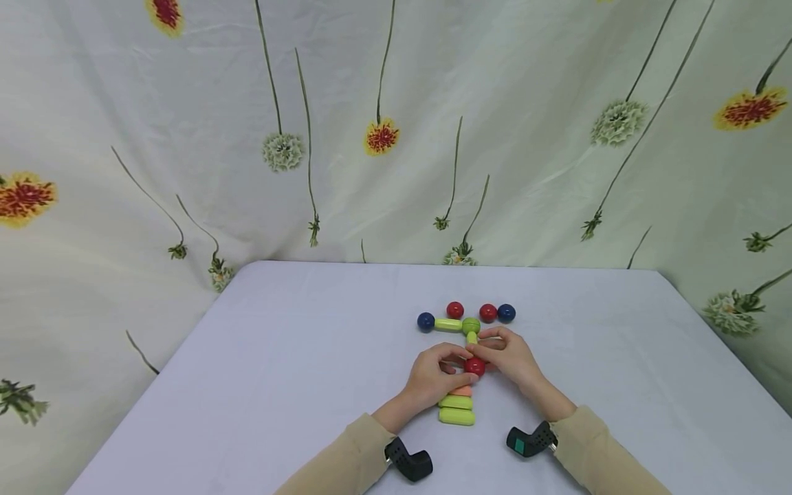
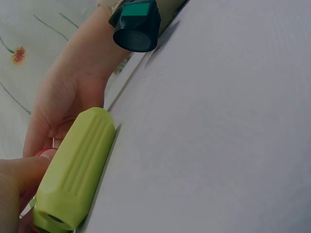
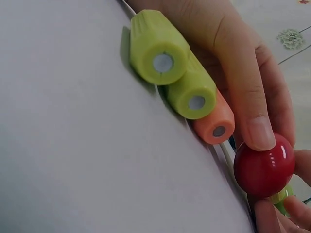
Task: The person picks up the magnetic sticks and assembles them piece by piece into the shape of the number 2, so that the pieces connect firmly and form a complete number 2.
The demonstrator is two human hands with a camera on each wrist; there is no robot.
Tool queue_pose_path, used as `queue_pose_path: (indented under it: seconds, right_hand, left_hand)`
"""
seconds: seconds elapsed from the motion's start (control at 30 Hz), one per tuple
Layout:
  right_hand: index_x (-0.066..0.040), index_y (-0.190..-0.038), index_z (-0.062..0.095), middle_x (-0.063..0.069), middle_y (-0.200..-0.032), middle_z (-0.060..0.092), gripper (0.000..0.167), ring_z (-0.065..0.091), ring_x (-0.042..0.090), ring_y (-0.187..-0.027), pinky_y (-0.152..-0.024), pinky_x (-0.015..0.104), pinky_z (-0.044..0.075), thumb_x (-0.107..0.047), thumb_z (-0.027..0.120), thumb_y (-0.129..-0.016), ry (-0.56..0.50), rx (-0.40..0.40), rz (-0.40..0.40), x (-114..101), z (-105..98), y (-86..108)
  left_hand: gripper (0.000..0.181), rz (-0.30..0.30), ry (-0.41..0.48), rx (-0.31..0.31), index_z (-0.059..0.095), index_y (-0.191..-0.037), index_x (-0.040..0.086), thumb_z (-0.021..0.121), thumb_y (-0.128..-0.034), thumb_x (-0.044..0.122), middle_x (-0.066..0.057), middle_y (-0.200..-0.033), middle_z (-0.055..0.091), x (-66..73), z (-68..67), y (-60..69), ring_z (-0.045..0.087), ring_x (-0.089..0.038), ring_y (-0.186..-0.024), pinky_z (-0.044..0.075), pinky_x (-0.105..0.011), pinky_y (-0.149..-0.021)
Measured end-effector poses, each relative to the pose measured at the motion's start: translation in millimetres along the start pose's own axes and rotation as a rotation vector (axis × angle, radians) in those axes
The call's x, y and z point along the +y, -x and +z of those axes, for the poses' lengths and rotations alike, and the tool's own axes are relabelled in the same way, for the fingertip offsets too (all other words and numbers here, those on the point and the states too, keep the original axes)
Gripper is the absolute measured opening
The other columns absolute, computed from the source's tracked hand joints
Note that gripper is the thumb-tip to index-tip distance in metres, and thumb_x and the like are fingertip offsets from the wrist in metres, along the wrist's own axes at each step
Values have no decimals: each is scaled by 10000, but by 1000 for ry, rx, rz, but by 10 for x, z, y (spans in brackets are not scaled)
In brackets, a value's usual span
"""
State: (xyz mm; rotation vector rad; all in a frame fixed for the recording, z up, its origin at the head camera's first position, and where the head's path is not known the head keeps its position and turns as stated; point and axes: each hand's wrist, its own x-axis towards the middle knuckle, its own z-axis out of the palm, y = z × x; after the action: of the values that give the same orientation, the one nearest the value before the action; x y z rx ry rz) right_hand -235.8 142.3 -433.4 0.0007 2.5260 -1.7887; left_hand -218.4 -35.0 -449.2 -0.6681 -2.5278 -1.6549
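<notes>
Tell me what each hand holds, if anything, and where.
The left hand holds the nearest red ball, thumb on its near side. The right hand appears to pinch the light green stick by its end beside that ball.

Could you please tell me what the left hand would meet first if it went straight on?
Past the red ball the left hand grips, probably the right hand, though depth is unclear.

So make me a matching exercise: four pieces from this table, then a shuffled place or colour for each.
1. Orange rod
2. Green ball
3. Leftmost ball
4. Nearest red ball

A. Coloured blue
B. Held by the left hand
C. Lying alongside two green rods
D. Where two other green rods meet

Pairs: 1-C, 2-D, 3-A, 4-B
</notes>
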Motion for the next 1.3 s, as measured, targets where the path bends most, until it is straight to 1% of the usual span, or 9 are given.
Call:
queue_pose_path:
  seconds: [0.07,0.17,0.47,0.6,0.8,0.97,1.1,1.2,1.3]
  right_hand:
    - [10,-1102,565,152,-968,685,384,643,166,-793,-652,286,533,-215,718,-832,3,-9,-2,3,7,-2]
    - [17,-1111,567,161,-967,686,383,647,173,-788,-634,282,528,-192,720,-828,11,1,-6,5,17,-6]
    - [14,-1141,594,158,-972,685,379,642,183,-791,-605,255,513,-158,715,-826,89,36,-39,3,25,-14]
    - [20,-1141,603,154,-959,686,378,635,177,-782,-596,259,504,-160,715,-829,104,44,-53,-11,18,2]
    - [-6,-1140,623,134,-956,684,371,628,197,-811,-604,255,490,-190,708,-830,162,70,-76,19,8,-9]
    - [-9,-1153,620,144,-981,679,397,633,222,-854,-618,256,502,-218,713,-829,154,74,-77,22,-14,0]
    - [-7,-1157,616,156,-995,677,410,637,235,-875,-618,258,503,-225,718,-824,133,73,-72,21,-29,2]
    - [-9,-1157,617,159,-1001,677,411,641,234,-881,-616,256,502,-226,720,-824,127,75,-66,23,-36,-1]
    - [-14,-1156,622,153,-1004,680,413,641,221,-877,-618,253,500,-237,725,-823,124,78,-60,29,-45,-6]
  left_hand:
    - [278,7,7,1,689,-1025,124,779,-776,208,6,-976,676,-2,0,1,627,-128,-865,490,-222,-715]
    - [277,13,17,-2,690,-1025,118,779,-776,201,1,-977,678,5,-3,3,631,-132,-872,493,-228,-717]
    - [275,20,22,-18,688,-1039,119,767,-788,198,9,-987,685,9,-3,3,623,-93,-880,488,-215,-722]
    - [270,25,24,-19,686,-1038,104,761,-796,198,-13,-971,685,-5,3,2,632,-131,-879,490,-222,-720]
    - [275,6,36,-26,676,-1050,107,747,-807,215,-20,-967,669,-16,-8,10,625,-133,-861,491,-220,-726]
    - [279,10,59,-37,674,-1063,117,729,-824,250,4,-996,666,-43,-27,8,613,-127,-883,491,-230,-755]
    - [264,18,55,-41,683,-1049,116,719,-833,265,15,-968,675,-72,-54,-11,612,-116,-874,486,-233,-750]
    - [264,5,66,-61,684,-1042,109,717,-835,269,15,-940,677,-81,-86,-26,611,-92,-847,489,-231,-734]
    - [275,-19,84,-98,682,-1046,101,717,-833,272,33,-933,672,-89,-129,-40,613,-68,-833,498,-228,-736]
